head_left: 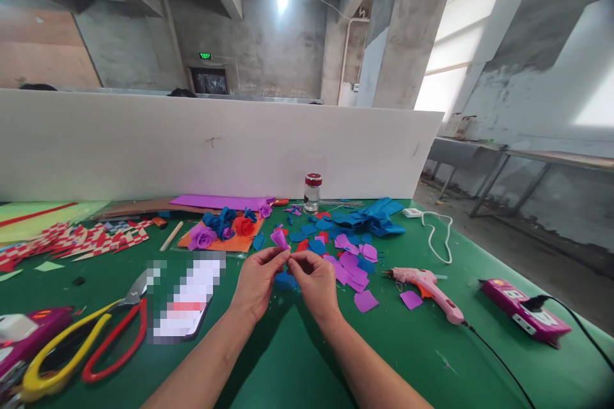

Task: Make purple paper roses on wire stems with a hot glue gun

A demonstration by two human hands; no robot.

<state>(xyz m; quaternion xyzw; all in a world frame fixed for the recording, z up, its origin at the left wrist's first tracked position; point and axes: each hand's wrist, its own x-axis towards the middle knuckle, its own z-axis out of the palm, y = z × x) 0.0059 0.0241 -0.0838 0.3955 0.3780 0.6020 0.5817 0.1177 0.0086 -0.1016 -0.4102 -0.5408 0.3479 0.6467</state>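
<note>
A curled purple crepe paper petal [279,238] stands up from the fingertips of both hands, above the green table. My left hand [259,278] is closed, its thumb and forefinger pinching the base of the petal. Fingertip to fingertip with it, my right hand [314,278] is also pinched at that base; the exact grip point is partly hidden by the fingers. Loose purple petals [352,271] lie just right of my right hand, with blue paper pieces [316,246] and red bits among them. Finished-looking paper roses [203,236] in purple, blue and red rest on an orange sheet [244,244] to the left.
A pink glue gun [432,291] and purple power strip [525,310] with cords sit right. Large scissors [115,316] and a blurred-out phone [189,300] lie left. Behind are a red-lidded glass jar [313,195], crumpled blue paper [371,217] and a white board [259,147].
</note>
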